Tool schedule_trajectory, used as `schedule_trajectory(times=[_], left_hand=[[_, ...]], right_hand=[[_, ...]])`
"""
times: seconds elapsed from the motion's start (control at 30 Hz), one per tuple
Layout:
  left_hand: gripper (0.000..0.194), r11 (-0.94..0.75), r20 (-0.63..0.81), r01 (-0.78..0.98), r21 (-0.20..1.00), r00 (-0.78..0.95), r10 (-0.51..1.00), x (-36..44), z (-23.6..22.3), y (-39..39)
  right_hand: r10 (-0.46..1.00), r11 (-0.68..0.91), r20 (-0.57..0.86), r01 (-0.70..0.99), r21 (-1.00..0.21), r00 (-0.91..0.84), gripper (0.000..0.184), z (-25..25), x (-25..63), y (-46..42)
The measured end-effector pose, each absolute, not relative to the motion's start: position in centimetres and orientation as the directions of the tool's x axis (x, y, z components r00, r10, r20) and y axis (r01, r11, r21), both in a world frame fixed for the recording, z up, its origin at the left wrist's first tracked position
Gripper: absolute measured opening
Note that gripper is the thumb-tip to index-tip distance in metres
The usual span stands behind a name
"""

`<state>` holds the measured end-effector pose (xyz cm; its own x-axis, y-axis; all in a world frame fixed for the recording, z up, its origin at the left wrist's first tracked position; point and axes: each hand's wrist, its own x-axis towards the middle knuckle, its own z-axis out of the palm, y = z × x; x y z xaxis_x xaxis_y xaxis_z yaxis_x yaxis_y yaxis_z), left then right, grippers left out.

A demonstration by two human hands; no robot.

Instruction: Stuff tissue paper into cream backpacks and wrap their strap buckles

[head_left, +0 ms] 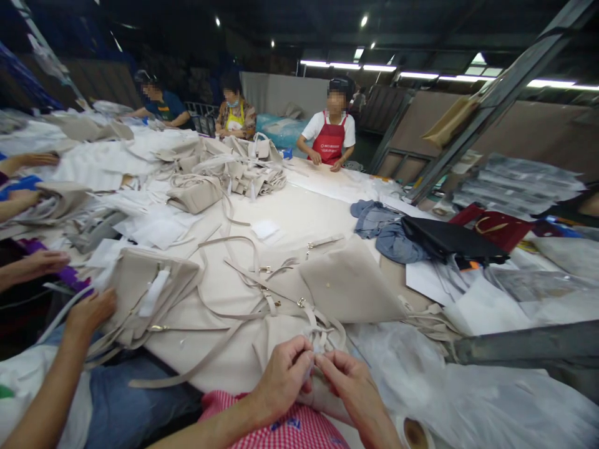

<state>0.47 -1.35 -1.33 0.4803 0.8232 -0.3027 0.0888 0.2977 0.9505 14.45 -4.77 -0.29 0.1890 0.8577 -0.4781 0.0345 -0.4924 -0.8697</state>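
Note:
My left hand point(284, 373) and my right hand point(352, 381) meet low in the middle, fingertips pinched together. Between them is something small and pale that I cannot make out. Just beyond my fingers are looped thin beige straps point(322, 327) of a beige handbag point(349, 280), which lies on the table point(309, 215). Metal buckles point(302, 302) show on the straps. More long straps point(229, 240) trail across the table to the left. A white roll point(416, 433) with a brown core lies below my right hand.
At left, a co-worker's hand point(96, 308) holds another beige bag point(152, 293). Piled bags point(243, 174) lie further back. Clear plastic sheeting point(468, 393), a blue-grey cloth point(397, 237) and a black flat item point(452, 240) are at right. A person in a red apron point(330, 140) works opposite.

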Motion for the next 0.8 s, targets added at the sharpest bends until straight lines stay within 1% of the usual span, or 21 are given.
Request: schedule_trajectory(times=[0.1,0.17,0.27,0.33,0.4,0.47,0.53,0.63,0.7,0.8], left_hand=[[0.014,0.352,-0.352,0.092,0.932,0.475,0.807,0.6,-0.7,-1.3],[0.015,0.384,-0.373,0.078,0.92,0.471,0.799,0.6,-0.6,-1.3],[0.017,0.4,-0.376,0.052,0.915,0.466,0.801,0.8,-0.8,-1.4],[0.015,0.406,-0.366,0.02,0.914,0.476,0.8,0.8,-1.1,-1.5],[0.018,0.422,-0.368,-0.011,0.906,0.472,0.802,0.9,-1.3,-1.5],[0.025,0.442,-0.379,-0.037,0.897,0.454,0.806,0.8,-1.5,-1.5],[0.031,0.467,-0.387,-0.074,0.881,0.451,0.804,0.6,-1.7,-1.6],[0.039,0.519,-0.401,-0.13,0.845,0.49,0.774,0.1,-1.9,-1.8],[0.042,0.538,-0.428,-0.111,0.836,0.483,0.764,-0.3,-1.8,-1.9],[0.043,0.495,-0.457,0.016,0.868,0.413,0.788,-0.7,-1.3,-2.0]], right_hand=[[0.822,-0.524,-0.539,-0.127,-0.842,0.185,0.043,-0.6,14.2,-4.9],[0.804,-0.523,-0.551,-0.175,-0.834,0.223,0.047,-1.0,14.0,-5.0],[0.813,-0.467,-0.51,-0.209,-0.859,0.281,0.06,-1.8,13.9,-5.2],[0.848,-0.393,-0.455,-0.255,-0.884,0.272,0.057,-2.3,13.8,-5.3],[0.873,-0.345,-0.432,-0.338,-0.875,0.226,0.051,-2.5,13.5,-5.3],[0.887,-0.333,-0.438,-0.456,-0.825,0.146,0.048,-2.5,13.2,-5.3],[0.895,-0.339,-0.444,-0.567,-0.75,0.052,0.048,-2.4,12.9,-5.3],[0.893,-0.35,-0.449,-0.658,-0.667,-0.019,0.049,-2.5,12.6,-5.3],[0.885,-0.357,-0.466,-0.678,-0.642,-0.025,0.048,-2.7,12.5,-5.3],[0.872,-0.354,-0.49,-0.67,-0.652,0.016,0.05,-2.8,12.4,-5.4]])
